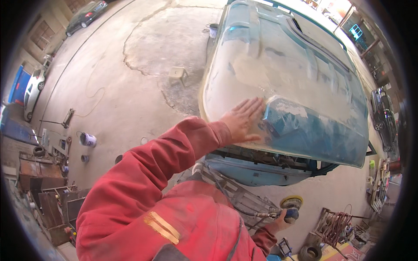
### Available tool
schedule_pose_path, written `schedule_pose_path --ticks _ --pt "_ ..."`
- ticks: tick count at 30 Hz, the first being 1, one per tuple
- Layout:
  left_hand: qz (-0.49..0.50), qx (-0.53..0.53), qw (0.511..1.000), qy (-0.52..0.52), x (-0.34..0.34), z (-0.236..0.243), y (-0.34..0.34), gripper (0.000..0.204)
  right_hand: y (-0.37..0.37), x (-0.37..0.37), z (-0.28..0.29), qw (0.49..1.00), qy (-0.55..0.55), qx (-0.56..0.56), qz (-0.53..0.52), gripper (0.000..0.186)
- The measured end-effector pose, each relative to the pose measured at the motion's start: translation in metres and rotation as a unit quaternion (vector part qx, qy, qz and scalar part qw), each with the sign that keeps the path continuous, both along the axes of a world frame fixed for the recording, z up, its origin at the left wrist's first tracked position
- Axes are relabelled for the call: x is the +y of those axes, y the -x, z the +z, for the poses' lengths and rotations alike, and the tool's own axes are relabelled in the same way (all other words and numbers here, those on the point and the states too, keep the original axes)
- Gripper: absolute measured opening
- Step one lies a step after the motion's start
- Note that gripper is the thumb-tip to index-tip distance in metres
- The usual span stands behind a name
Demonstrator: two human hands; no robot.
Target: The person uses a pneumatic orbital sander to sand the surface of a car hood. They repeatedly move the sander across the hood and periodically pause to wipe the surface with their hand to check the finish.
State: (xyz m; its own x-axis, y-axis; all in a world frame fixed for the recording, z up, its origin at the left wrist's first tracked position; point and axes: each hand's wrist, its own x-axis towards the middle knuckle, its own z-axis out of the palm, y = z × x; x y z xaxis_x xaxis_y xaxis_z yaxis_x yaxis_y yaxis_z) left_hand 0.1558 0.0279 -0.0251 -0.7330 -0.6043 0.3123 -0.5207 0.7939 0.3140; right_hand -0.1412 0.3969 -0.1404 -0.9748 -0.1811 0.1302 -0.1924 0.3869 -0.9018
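Note:
My left hand [244,121] lies flat on the blue vehicle's roof panel [305,126], its fingers stretched out and the thumb apart. Around it the surface is dusty, with broad beige filler patches [248,71] over the blue paint. Low at the right, my right hand [283,222] is closed round a pneumatic disc sander [291,209] with a yellow-rimmed pad. That tool is held away from the panel, with a hose fitting [264,215] running off to the left. Part of my right hand is hidden behind the sander.
Below the panel are the vehicle's blue front [257,172] and a metal frame [244,195]. A beige stool [177,75] and a bucket [88,139] stand on the concrete floor. Coiled hose [338,227] and a tyre [310,252] lie at the lower right. Scrap panels [52,209] stand at the left.

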Motion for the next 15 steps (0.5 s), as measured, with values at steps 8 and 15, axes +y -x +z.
schedule_pose_path --ticks 8,15 --pt "-0.104 0.002 0.995 0.006 0.003 -0.01 -0.022 0.099 -0.034 0.001 0.015 0.997 0.072 -0.016 -0.007 0.062" --pt "-0.023 0.014 0.999 0.039 -0.051 0.011 0.005 0.097 -0.04 0.016 0.028 0.993 -0.085 -0.033 -0.069 0.08"
